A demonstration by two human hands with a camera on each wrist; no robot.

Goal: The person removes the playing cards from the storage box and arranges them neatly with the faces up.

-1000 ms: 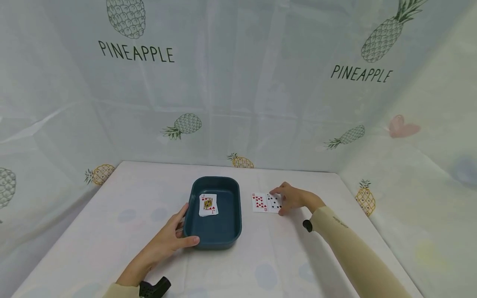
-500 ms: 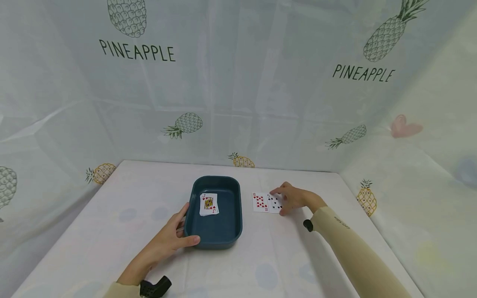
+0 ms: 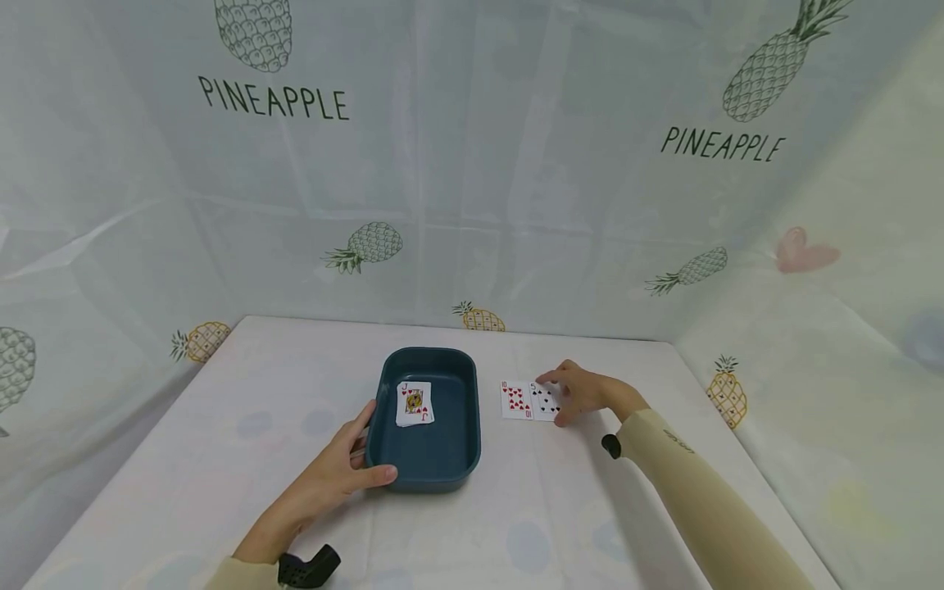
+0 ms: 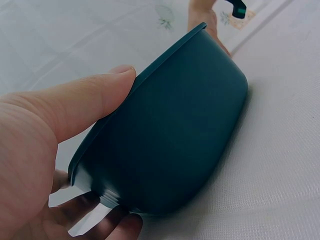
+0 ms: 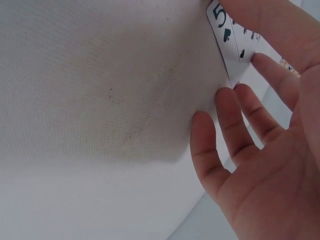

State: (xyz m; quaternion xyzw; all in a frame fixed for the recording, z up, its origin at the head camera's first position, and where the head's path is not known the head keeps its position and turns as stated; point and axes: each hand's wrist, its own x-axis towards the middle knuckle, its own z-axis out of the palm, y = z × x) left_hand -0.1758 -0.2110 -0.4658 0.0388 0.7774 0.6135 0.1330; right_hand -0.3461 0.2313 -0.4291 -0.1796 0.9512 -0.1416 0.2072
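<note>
A dark teal tray [image 3: 442,459] sits mid-table with a jack of hearts [image 3: 414,404] lying face up inside. My left hand [image 3: 347,469] grips the tray's near-left corner. In the left wrist view the thumb [image 4: 95,100] lies over the rim of the tray [image 4: 175,130] and the fingers curl beneath it. To the tray's right lie a ten of hearts [image 3: 515,400] and a five of spades [image 3: 544,401], side by side and face up. My right hand [image 3: 578,392] arches over the five of spades [image 5: 232,42], with its fingertips [image 5: 227,100] at the card's edges.
The table is covered in a white cloth [image 3: 516,524]. Pale curtains printed with pineapples [image 3: 369,246] close it in at the back and on both sides. A black wrist-camera mount [image 3: 310,567] shows at the near edge.
</note>
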